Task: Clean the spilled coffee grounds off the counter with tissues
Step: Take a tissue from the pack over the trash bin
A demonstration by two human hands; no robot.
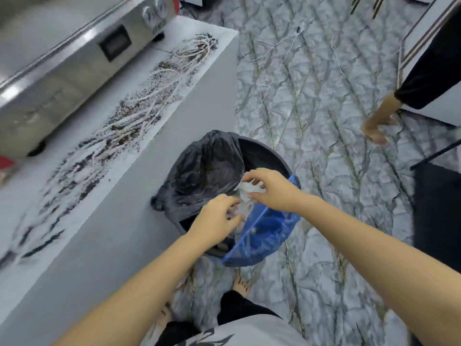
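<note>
Dark coffee grounds (119, 126) lie smeared in streaks along the white counter (129, 171) on the left. Both my hands hover over a round black bin (264, 156) on the floor beside the counter. My right hand (272, 193) pinches a crumpled white tissue (248, 189) above the bin's opening. My left hand (217, 218) is just below it, fingers curled toward the same tissue and touching its lower part.
A black bag (207, 171) and a blue bag (262, 236) hang over the bin's rim. A steel appliance (62, 61) stands at the counter's back. Another person's bare legs (376, 123) stand at the right on the marbled floor (324, 121), where thin white cables trail.
</note>
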